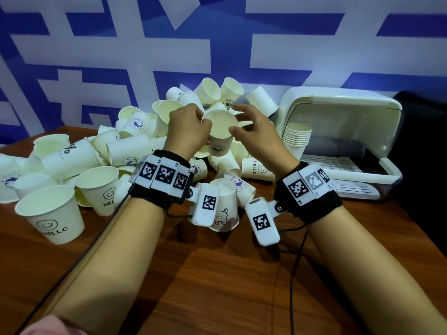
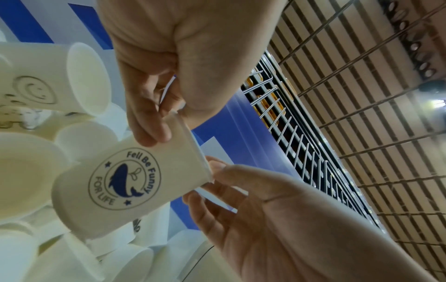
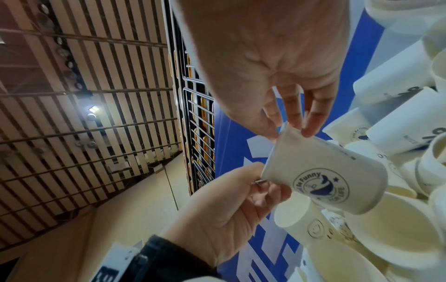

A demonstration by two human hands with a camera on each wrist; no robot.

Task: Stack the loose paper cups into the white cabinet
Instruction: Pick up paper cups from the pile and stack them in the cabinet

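The brown wooden table (image 1: 217, 274) carries a big heap of loose white paper cups (image 1: 135, 146), and to the right of the heap stands the white plastic cabinet with its rounded lid lifted (image 1: 343, 131). Inside its opening, at the left side, a short stack of nested white paper cups (image 1: 297, 137) already stands upright.

Both hands are raised over the middle of the heap, and between them is one white paper cup with a blue whale print (image 1: 219, 131). Its mouth faces up toward the head camera and its long axis is near to upright, a little tilted. The cabinet lies to the right of this cup, so the right hand (image 1: 256, 134) is the nearer one to it.

The left hand (image 1: 187, 128) pinches the rim with curled thumb and fingers (image 2: 149, 122). The right hand also pinches the rim, on the opposite side, its thumb and fingertips (image 3: 311, 124) closed narrowly on the edge. I judge the next move is to carry the cup rightward and lower it, bottom first, into the stack.
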